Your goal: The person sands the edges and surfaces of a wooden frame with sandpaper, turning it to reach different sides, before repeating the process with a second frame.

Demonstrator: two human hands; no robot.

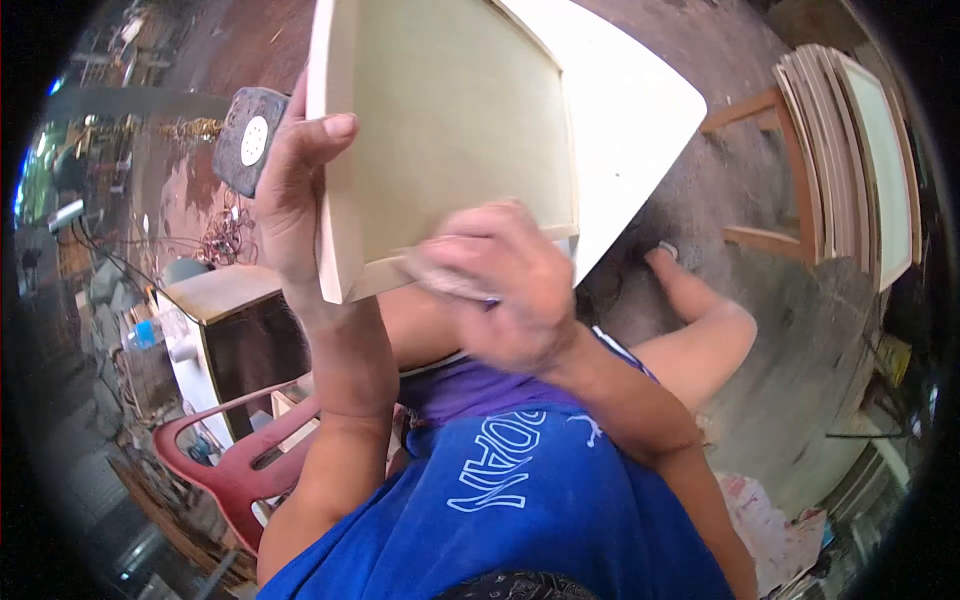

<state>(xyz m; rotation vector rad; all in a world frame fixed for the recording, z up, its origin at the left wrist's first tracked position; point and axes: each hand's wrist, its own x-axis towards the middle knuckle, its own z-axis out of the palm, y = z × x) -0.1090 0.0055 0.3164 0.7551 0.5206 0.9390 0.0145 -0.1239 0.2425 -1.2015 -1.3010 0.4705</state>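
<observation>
My left hand [300, 180] grips the left side of a shallow wooden frame [338, 200] with a pale panel inside, its thumb over the rim. The frame is tilted up in front of me, above my lap. My right hand [510, 280] is at the frame's near edge, its fingers closed around a thin, pale brownish pad [435, 275] that touches or nearly touches the rim. Motion blurs this hand, and I cannot make out the pad's exact kind.
A white tabletop [650, 90] lies behind the frame. At right, several similar frames [840, 160] lean stacked against a wooden stand [790, 170]. A red plastic chair [230, 460] and a small cabinet [225, 290] stand at left. A dark block with a white disc [250, 140] shows beyond my left hand.
</observation>
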